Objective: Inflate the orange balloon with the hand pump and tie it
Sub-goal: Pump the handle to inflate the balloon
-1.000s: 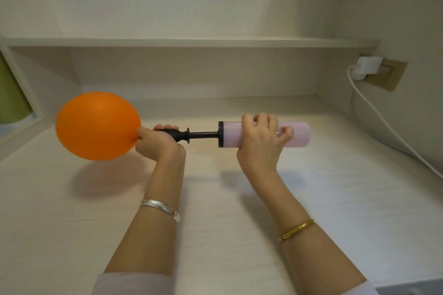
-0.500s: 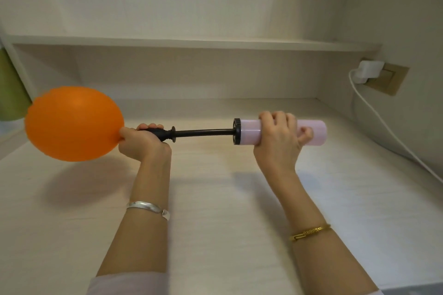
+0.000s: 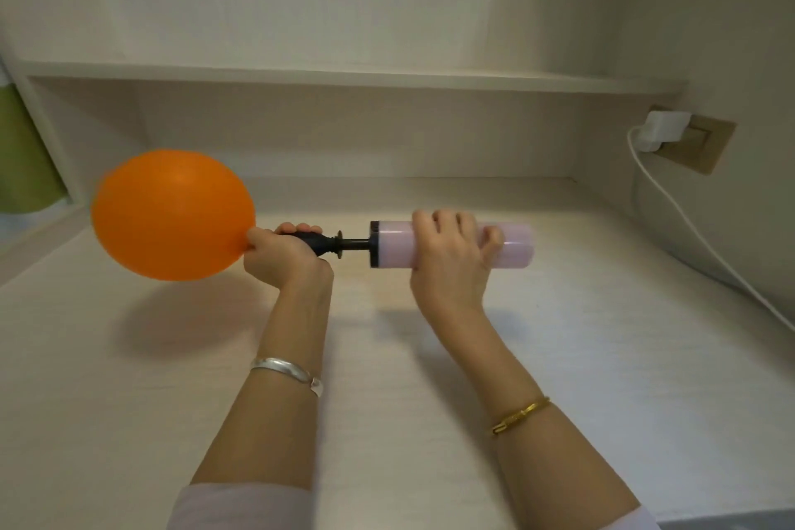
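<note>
**Q:** Balloon (image 3: 172, 214) position, and your grip?

**A:** The orange balloon, well inflated, floats above the desk (image 3: 559, 357), left of the pump (image 3: 451, 244). Your left hand (image 3: 284, 254) clenches the balloon's neck onto the black nozzle. Your right hand (image 3: 451, 254) wraps the pink barrel, rod nearly closed.

**Q:** Failure modes?

**A:** If your left fingers loosen, the neck likely slips off the nozzle and air escapes. Hard strokes may jerk the nozzle free. Further pumping risks bursting. On removal, pinch the neck before tying.

Pale wood-grain desk (image 3: 559, 379), white cable (image 3: 770, 308) trailing onto it
</note>
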